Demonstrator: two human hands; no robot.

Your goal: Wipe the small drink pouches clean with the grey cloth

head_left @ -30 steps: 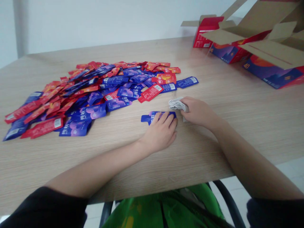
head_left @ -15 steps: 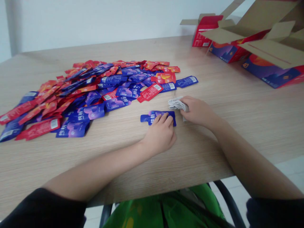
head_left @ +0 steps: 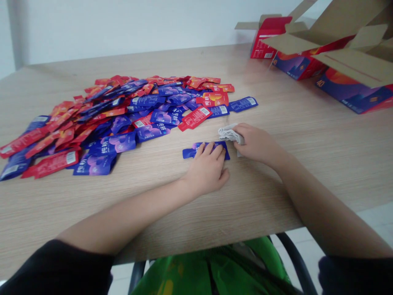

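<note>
Blue foil sachet (head_left: 192, 153) lies flat on the wooden table (head_left: 276, 184), with its narrow spout end turned to the left. The left hand (head_left: 207, 170) is open, and its spread fingers (head_left: 210, 148) press on top of the sachet, so the middle part of it is hidden. The right hand (head_left: 256, 143) is closed and grips a folded grey-white cloth (head_left: 227, 134). This cloth is just beside the right end of the sachet, but it is difficult to see if they touch.

Farther on the table, a big loose pile of red and blue sachets (head_left: 123, 119) spreads to the left. One red sachet (head_left: 195, 119) and one blue sachet (head_left: 242, 104) lie at its edge, nearest to the hands. In the far right corner stand a red carton (head_left: 267, 39) and an opened cardboard box (head_left: 353, 94) with blue and red printing, and its brown flaps are standing up. Black sleeves (head_left: 58, 266) cover the upper arms. Under the table edge there is green fabric (head_left: 184, 274) and the black frame of a chair (head_left: 294, 258).
</note>
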